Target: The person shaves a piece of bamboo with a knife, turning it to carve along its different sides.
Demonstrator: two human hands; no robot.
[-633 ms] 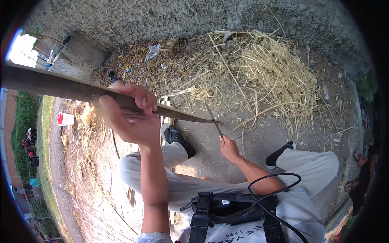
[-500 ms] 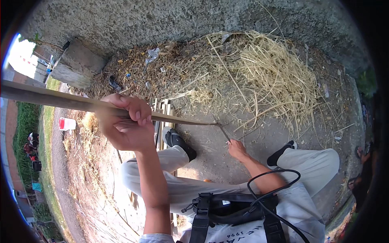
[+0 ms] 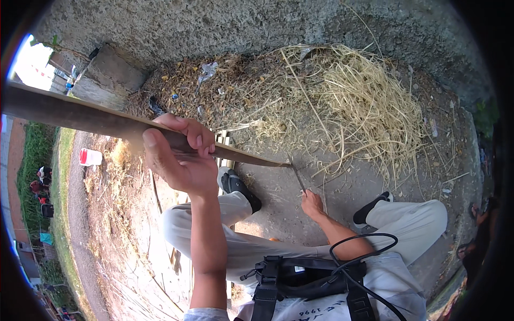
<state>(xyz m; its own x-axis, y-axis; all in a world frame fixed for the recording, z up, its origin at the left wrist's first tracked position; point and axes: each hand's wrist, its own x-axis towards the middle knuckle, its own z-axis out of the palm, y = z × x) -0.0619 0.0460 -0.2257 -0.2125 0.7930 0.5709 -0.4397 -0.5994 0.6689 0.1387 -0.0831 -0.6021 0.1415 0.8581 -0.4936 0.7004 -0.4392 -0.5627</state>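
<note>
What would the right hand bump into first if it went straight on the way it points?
Likely the long brown strip, at its thin far end, which appears to meet the thin blade in the right hand; depth is hard to judge.

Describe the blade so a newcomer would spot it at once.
Find the big straw pile by the wall. Below and left of it, the person's right hand grips a slim dark blade. It looks far shorter and slimmer than the long brown strip in the left hand.

Daylight glare whitens the left ground (image 3: 163, 259); fisheye bends edges, far right seemingly murky
</note>
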